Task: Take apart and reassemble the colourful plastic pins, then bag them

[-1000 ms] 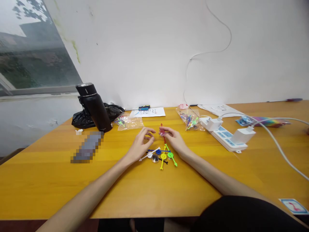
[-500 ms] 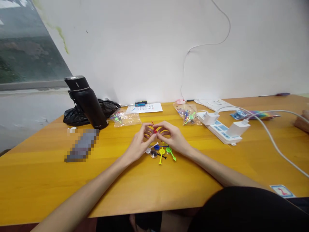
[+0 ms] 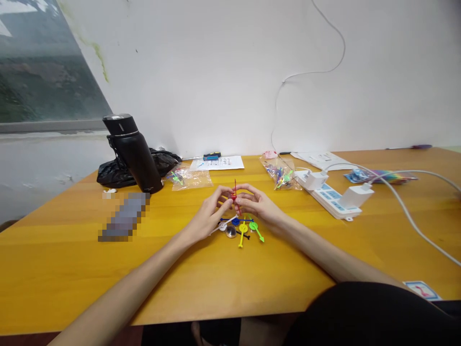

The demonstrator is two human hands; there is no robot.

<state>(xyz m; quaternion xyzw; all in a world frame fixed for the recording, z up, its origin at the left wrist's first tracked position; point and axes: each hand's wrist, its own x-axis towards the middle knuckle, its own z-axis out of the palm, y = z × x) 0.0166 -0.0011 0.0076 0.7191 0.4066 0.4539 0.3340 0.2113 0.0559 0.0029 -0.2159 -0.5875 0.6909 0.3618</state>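
Between the fingertips of my left hand [image 3: 212, 211] and my right hand [image 3: 257, 204] is a red plastic spinner arrow [image 3: 235, 197], held above the table with its long shaft upright. Both hands are closed in a pinch on its round middle. Just below them lie more spinner arrows: a white one [image 3: 223, 226] by my left hand, a blue one [image 3: 235, 221], a yellow one [image 3: 243, 228], a green one [image 3: 254, 226] under my right hand, and a black one [image 3: 246, 236] partly covered. A clear domed disc [image 3: 231, 232] rests among them.
A black bottle [image 3: 135, 154] stands before a black plastic bag [image 3: 115, 174]; a blurred-out flat object [image 3: 125, 216] lies nearer. Clear bags [image 3: 192, 177] with coloured parts, paper [image 3: 218, 163] and a screwdriver [image 3: 212, 156] lie behind. At right is a power strip [image 3: 333, 198] with chargers and a white cable [image 3: 406, 211].
The red spinner arrow has turned between my fingers, so its shaft now stands upright and shows above and below them. My hands stay close together; the whole view has shifted slightly.
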